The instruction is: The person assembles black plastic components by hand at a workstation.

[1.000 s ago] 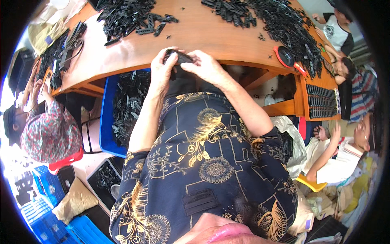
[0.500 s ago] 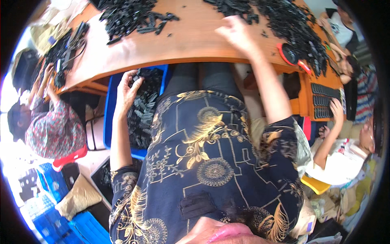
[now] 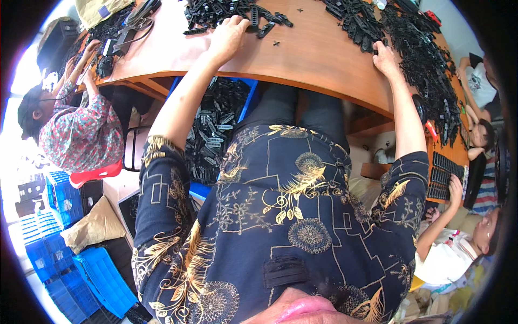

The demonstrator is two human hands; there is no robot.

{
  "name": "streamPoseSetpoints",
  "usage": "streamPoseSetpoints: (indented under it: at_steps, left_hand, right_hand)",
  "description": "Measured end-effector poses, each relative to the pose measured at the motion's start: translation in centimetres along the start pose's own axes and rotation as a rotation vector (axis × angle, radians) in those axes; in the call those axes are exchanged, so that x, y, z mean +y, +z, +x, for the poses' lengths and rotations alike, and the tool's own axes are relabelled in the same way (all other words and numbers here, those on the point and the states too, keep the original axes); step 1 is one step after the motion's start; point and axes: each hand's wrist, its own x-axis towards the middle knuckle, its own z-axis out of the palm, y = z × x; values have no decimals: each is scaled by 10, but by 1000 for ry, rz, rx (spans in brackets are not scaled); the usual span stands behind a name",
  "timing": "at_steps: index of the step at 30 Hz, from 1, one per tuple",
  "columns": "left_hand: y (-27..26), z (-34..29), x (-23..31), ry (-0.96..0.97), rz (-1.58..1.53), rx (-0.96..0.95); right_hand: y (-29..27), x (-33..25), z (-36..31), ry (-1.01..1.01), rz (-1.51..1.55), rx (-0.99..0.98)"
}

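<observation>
My left hand [image 3: 229, 42] is over the table at the near edge of a pile of small black plastic parts [image 3: 208, 15]. Its fingers curl down and together, and whatever they hold is hidden beneath them. My right hand [image 3: 386, 59] is at the near edge of a second pile of black plastic parts [image 3: 348, 24], thumb and fingers pinched on one dark piece at the pile's rim. In front of my lap, below the table edge, a blue bin [image 3: 250, 92] holds many more black parts [image 3: 210, 132].
The wooden table [image 3: 313, 51] curves around me. A larger black heap [image 3: 426, 65] covers its right side, near a red-handled round tool [image 3: 431, 131]. One co-worker [image 3: 81, 129] sits at left, another [image 3: 453, 248] at right beside rows of black pieces [image 3: 443, 173]. Blue crates [image 3: 54, 243] stand lower left.
My left hand has left the blue bin and risen to the left pile on the table. My right hand has moved to the second pile. The view has shifted left.
</observation>
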Motion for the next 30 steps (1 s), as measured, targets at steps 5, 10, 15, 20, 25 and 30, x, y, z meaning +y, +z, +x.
streamPoseSetpoints:
  at_steps: [5,10,15,20,25,30]
  left_hand:
    - [21,12,-22,-76,119,-227]
    - [27,-1,-34,-234,10,-172]
    - [30,-22,-21,-490,-465,15]
    - [6,-23,54,-727,-1807,-150]
    - [-4,-33,105,-567,-2301,-236]
    - [-6,-41,112,-557,-2363,-280]
  right_hand:
    - [-4,-4,-22,-267,113,11]
    - [-25,-19,-54,-270,229,-66]
    - [-17,-9,-57,-243,524,-45]
    - [-3,-11,-48,-144,217,31]
    - [1,-22,-47,-150,278,102]
    - [-48,-122,-102,-216,831,-185]
